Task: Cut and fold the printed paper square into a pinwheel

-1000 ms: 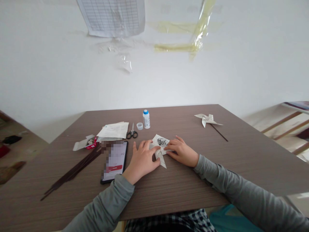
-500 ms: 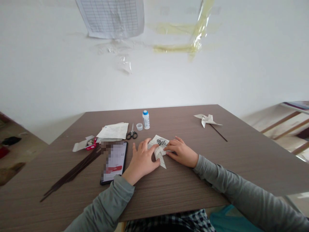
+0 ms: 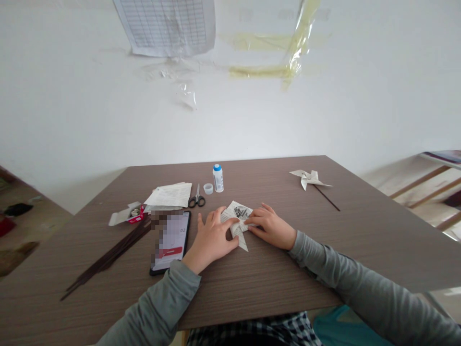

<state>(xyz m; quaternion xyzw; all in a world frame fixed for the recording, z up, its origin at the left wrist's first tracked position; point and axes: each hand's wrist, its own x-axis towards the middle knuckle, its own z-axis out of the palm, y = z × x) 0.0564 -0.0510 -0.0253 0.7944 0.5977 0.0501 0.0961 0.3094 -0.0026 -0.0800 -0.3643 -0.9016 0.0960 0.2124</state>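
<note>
A partly folded paper pinwheel [image 3: 242,212] of printed paper lies flat on the table between my hands. My left hand [image 3: 212,234] holds its left side, with the index finger on the middle folds and the thumb by the lower blade. From the right, my right hand [image 3: 272,227] presses its fingertips on the middle and right edge. Some of the folds are hidden under my fingers. A finished paper pinwheel [image 3: 309,179] on a thin dark stick [image 3: 327,197] lies at the back right.
Left of my hands lie a phone [image 3: 172,245], dark sticks [image 3: 108,257], a small open box [image 3: 134,215] and stacked paper sheets [image 3: 169,196]. Scissors [image 3: 197,199], a small clear cup [image 3: 208,189] and a white bottle with a blue cap [image 3: 218,179] stand beyond on the brown table [image 3: 273,288].
</note>
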